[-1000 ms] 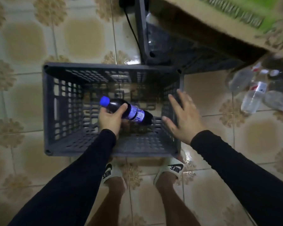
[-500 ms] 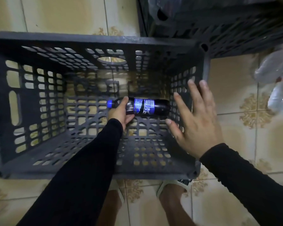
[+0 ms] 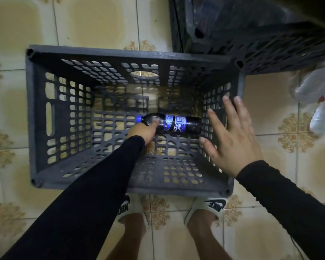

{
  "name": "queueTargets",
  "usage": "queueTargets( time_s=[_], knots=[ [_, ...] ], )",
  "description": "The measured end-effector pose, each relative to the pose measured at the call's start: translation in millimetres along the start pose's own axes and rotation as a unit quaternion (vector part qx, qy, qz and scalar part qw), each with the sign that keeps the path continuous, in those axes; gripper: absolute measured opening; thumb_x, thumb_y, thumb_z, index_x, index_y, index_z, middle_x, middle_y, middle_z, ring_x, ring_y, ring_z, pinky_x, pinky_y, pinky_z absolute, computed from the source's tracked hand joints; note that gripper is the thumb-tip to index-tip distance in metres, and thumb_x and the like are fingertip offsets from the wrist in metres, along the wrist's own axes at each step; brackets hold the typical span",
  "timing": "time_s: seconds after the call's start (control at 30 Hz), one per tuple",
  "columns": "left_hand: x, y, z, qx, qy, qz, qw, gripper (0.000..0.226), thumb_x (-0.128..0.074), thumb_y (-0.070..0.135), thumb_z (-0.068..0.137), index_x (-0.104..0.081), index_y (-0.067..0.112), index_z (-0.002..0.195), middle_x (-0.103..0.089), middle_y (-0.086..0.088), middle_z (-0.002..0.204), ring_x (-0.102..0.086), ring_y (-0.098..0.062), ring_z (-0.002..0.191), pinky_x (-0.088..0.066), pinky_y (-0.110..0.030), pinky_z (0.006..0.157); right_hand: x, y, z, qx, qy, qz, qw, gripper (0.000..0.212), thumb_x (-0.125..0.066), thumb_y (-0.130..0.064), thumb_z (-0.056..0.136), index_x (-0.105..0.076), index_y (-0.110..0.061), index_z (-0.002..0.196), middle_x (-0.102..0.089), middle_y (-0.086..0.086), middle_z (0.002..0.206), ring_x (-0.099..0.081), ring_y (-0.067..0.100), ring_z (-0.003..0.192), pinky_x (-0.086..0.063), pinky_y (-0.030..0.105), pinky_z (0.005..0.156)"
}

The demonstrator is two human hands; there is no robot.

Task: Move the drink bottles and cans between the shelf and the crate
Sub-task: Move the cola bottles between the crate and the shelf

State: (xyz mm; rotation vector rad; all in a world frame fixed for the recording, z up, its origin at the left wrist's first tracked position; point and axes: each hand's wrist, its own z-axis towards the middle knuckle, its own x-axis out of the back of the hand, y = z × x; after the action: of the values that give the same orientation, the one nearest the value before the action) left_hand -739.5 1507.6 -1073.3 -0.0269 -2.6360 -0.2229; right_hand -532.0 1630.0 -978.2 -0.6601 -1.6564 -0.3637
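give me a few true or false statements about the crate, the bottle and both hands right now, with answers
1. The dark cola bottle lies on its side on the floor of the grey crate. True.
2. The bottle's cap is red. False: it is blue.
3. The left hand grips the bottle near its neck. True.
4. The right hand holds a can. False: it holds nothing, its fingers spread over the crate's right wall.
5. Clear plastic bottles lie inside the crate. False: they lie on the tiled floor to the right of it.
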Motion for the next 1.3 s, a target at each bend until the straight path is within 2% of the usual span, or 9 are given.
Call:
queueTargets(
  time_s=[0.13, 0.2, 0.3, 0.43, 0.7, 0.77, 0.87, 0.97, 1.3],
  knots=[
    [33.6, 2.4, -46.2, -0.099, 0.001, 0.097, 0.990, 0.045, -0.045, 0.054, 0.101, -0.060, 0.012, 0.106, -0.064, -0.008, 0.099, -0.056, -0.027, 0.089, -0.036, -0.030, 0.069, 30.4, -9.0, -6.8, -0.001, -0.017, 0.044, 0.999, 0.070, -0.046, -0.050, 0.093, -0.039, -0.009, 0.149, -0.016, 0.022, 0.162, -0.015, 0.038, 0.150, -0.021, 0.053, 0.117],
    [59.9, 3.8, -82.0, -0.172, 0.015, 0.114, 0.978, 0.041, -0.049, 0.049, 0.101, -0.060, 0.012, 0.116, -0.066, -0.009, 0.108, -0.059, -0.028, 0.095, -0.040, -0.030, 0.072, 58.3, -17.1, -11.2, 0.009, -0.007, 0.063, 0.998, 0.066, -0.055, -0.043, 0.095, -0.040, -0.008, 0.148, -0.020, 0.023, 0.161, -0.019, 0.039, 0.148, -0.025, 0.055, 0.116],
    [109.7, 5.4, -146.3, -0.274, 0.068, 0.124, 0.951, 0.051, -0.055, 0.043, 0.100, -0.055, 0.009, 0.138, -0.060, -0.015, 0.133, -0.055, -0.031, 0.123, -0.044, -0.034, 0.096, 115.6, -34.7, -15.6, 0.018, 0.019, 0.075, 0.997, 0.065, -0.061, -0.039, 0.095, -0.042, -0.006, 0.147, -0.025, 0.024, 0.159, -0.021, 0.036, 0.146, -0.021, 0.052, 0.115],
    [191.4, 5.9, -256.8, -0.342, 0.158, 0.073, 0.923, 0.058, -0.053, 0.048, 0.099, -0.054, 0.008, 0.141, -0.057, -0.011, 0.139, -0.049, -0.027, 0.131, -0.035, -0.030, 0.107, 221.0, -71.5, -16.4, 0.032, 0.070, 0.087, 0.993, 0.067, -0.052, -0.046, 0.092, -0.044, -0.007, 0.146, -0.029, 0.021, 0.158, -0.023, 0.033, 0.145, -0.021, 0.047, 0.116],
    [359.3, -19.2, -506.6, -0.422, 0.359, 0.005, 0.832, 0.057, -0.045, 0.050, 0.094, -0.065, 0.007, 0.127, -0.065, -0.010, 0.128, -0.058, -0.026, 0.123, -0.038, -0.033, 0.105, 484.3, -165.8, -36.1, 0.124, 0.218, 0.134, 0.959, 0.062, -0.049, -0.045, 0.095, -0.051, -0.002, 0.139, -0.035, 0.024, 0.153, -0.029, 0.037, 0.144, -0.017, 0.036, 0.121],
    [390.2, -33.0, -559.3, -0.427, 0.404, 0.015, 0.809, 0.055, -0.046, 0.046, 0.095, -0.065, 0.005, 0.127, -0.066, -0.012, 0.127, -0.060, -0.028, 0.121, -0.043, -0.038, 0.105, 535.1, -187.9, -48.2, 0.152, 0.236, 0.137, 0.950, 0.061, -0.050, -0.044, 0.095, -0.050, -0.002, 0.138, -0.038, 0.024, 0.151, -0.029, 0.036, 0.143, -0.011, 0.031, 0.123],
    [426.2, -65.6, -640.1, -0.425, 0.478, 0.011, 0.769, 0.052, -0.049, 0.043, 0.094, -0.066, 0.003, 0.124, -0.067, -0.014, 0.125, -0.060, -0.030, 0.120, -0.047, -0.041, 0.104, 600.3, -221.7, -73.7, 0.203, 0.254, 0.149, 0.934, 0.061, -0.048, -0.046, 0.096, -0.049, -0.004, 0.140, -0.039, 0.023, 0.152, -0.032, 0.037, 0.142, -0.025, 0.047, 0.118],
    [438.1, -106.2, -714.6, -0.393, 0.553, 0.010, 0.735, 0.051, -0.051, 0.042, 0.093, -0.068, 0.001, 0.120, -0.068, -0.016, 0.122, -0.061, -0.031, 0.116, -0.042, -0.037, 0.104, 641.7, -250.4, -101.4, 0.261, 0.258, 0.157, 0.917, 0.062, -0.046, -0.049, 0.097, -0.048, -0.008, 0.143, -0.038, 0.018, 0.153, -0.030, 0.034, 0.145, -0.029, 0.048, 0.117],
    [341.0, -286.0, -937.5, -0.146, 0.720, -0.020, 0.678, 0.062, -0.042, 0.055, 0.097, -0.068, 0.003, 0.119, -0.066, -0.011, 0.120, -0.052, -0.019, 0.116, -0.034, -0.023, 0.101, 690.9, -366.4, -223.7, 0.501, 0.180, 0.227, 0.816, 0.062, -0.041, -0.056, 0.096, -0.045, -0.015, 0.143, -0.040, 0.014, 0.154, -0.035, 0.034, 0.144, -0.028, 0.047, 0.112]
  ],
)
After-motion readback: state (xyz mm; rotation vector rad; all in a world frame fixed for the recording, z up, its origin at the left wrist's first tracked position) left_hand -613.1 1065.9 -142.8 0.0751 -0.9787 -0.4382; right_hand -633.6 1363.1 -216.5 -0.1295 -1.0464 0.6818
